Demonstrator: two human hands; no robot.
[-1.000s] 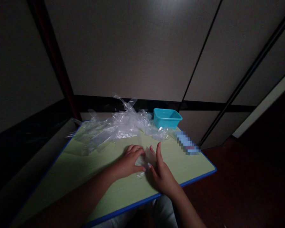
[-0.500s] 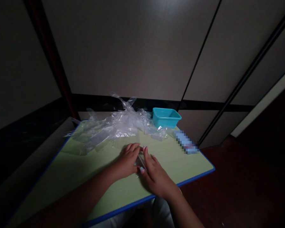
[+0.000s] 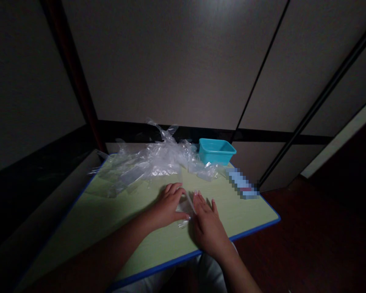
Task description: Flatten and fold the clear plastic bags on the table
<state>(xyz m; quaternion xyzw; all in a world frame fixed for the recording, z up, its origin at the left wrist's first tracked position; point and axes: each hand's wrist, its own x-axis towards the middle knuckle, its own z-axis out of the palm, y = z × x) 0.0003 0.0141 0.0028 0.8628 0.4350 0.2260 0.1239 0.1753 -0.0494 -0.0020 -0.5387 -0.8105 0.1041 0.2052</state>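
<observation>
A small clear plastic bag [image 3: 184, 208] lies on the table between my two hands, with a straight, pale edge along its right side. My left hand [image 3: 168, 208] rests at its left, fingers bent and the thumb stretched out, gripping the bag near both ends of that edge. Beside the pale edge, my right hand [image 3: 210, 228] lies flat with fingers stretched out and slightly apart. Its thumb is mostly hidden. Beyond the hands spreads a loose heap of clear plastic bags [image 3: 164, 156].
At the back of the light green table [image 3: 152, 248] stands a turquoise plastic basket [image 3: 217, 152]. A blurred-out pale blue item [image 3: 242, 184] lies near the right edge. The table has a blue rim and stands against tall panelled doors [image 3: 171, 73].
My right hand has moved a little right, its thumb away from the left hand and its fingers flatter. More of the bag now shows between the hands. The view has shifted slightly.
</observation>
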